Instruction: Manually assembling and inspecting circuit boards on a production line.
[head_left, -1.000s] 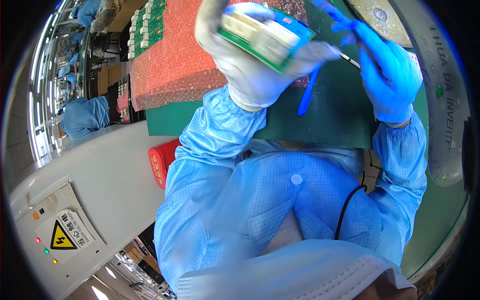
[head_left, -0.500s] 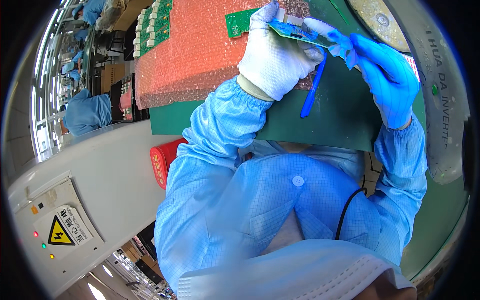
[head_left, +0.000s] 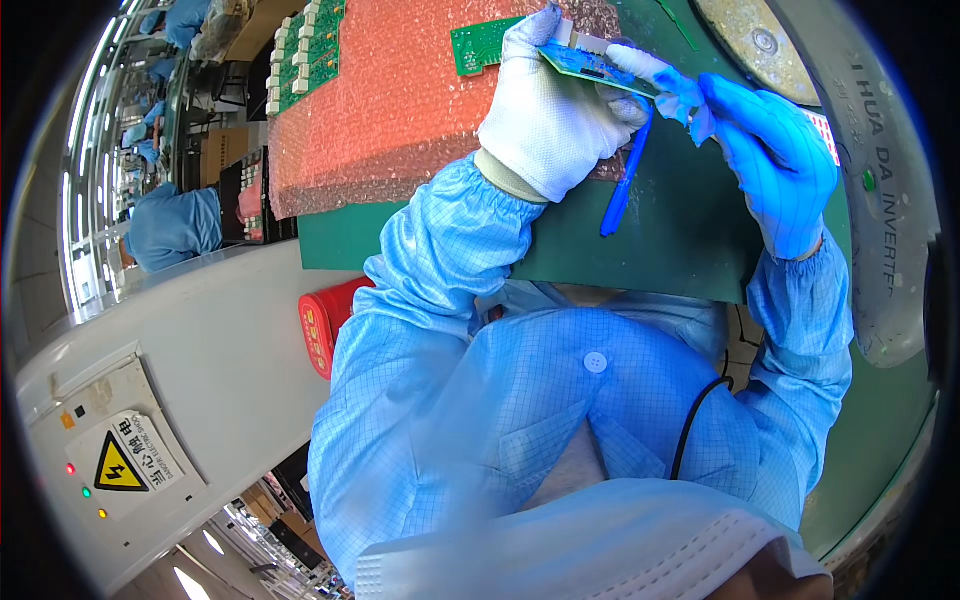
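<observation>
In the upper middle, my left hand (head_left: pixel 555 125) in a white knitted glove is closed round a green circuit board (head_left: pixel 575 65) with white parts along its far edge. The board is tilted, its near edge facing me. My right hand (head_left: pixel 775 150), gloved and lit strongly blue, is closed beside the board's right end. From its fingertips a pale, crumpled piece (head_left: pixel 680 95) reaches the board; whether it is cloth or loose glove fabric I cannot make out. A blue pen (head_left: pixel 625 185) lies just below the board on the green mat (head_left: pixel 670 235).
Pink bubble wrap (head_left: pixel 380 140) covers the work surface at left, with several green boards bearing white blocks (head_left: pixel 305 55) at its far side. Another green board (head_left: pixel 480 47) lies behind my left hand. A round metal plate (head_left: pixel 765 40) is at upper right. A red container (head_left: pixel 330 325) stands below the table edge.
Very little differs. The pale piece at my right fingertips has shifted slightly against the board; my left hand keeps its grip on it.
</observation>
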